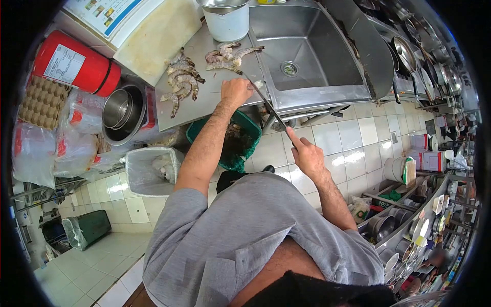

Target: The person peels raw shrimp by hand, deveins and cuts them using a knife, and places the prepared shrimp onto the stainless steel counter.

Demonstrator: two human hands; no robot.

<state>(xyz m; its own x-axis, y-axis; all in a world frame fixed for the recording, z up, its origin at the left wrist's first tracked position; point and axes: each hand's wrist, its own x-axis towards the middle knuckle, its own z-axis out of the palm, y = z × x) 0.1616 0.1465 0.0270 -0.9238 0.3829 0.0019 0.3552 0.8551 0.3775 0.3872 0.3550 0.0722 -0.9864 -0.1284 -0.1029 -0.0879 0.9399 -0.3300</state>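
Note:
My right hand is closed round the handle of a long knife. The blade slants up and left past the counter's front edge, its tip close to my left hand. My left hand rests on the steel counter with its fingers curled together; what they hold, if anything, is hidden. A small pale scrap lies just beyond the fingertips, near the blade. Farther back is a small group of raw shrimp. To the left, a larger pile of shrimp lies on the same counter.
A steel sink adjoins the counter on the right, with a white bucket behind. Below stand a green-lined bin holding waste and a pale lined bin. A red cylinder and metal bowls are at left.

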